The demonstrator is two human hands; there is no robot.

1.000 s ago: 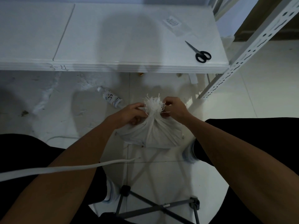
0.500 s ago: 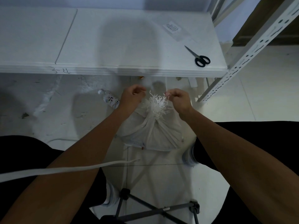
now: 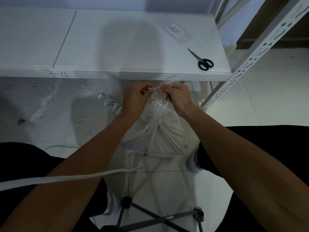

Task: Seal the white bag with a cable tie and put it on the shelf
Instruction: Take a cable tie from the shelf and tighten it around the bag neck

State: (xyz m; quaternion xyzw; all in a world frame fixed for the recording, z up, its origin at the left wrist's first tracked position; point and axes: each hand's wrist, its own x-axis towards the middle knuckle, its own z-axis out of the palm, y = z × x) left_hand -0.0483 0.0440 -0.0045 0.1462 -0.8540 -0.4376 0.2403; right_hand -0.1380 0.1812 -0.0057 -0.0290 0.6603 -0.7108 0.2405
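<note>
Now both hands are up over the white bag (image 3: 157, 138). Right hand (image 3: 177, 96) grip is pinched on the cable tie (image 3: 156, 88); left hand (image 3: 136, 99) grip is curled on its other end, just beside. I see the bag on the floor between my knees, neck gathered, frayed top upward. Water bottle (image 3: 111, 105) lies left of it. Scissors (image 3: 201, 60) rest on the shelf (image 3: 117, 47) beyond.

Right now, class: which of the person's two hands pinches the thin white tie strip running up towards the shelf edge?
The right hand pinches the cable tie; the left hand curls beside it.
</note>
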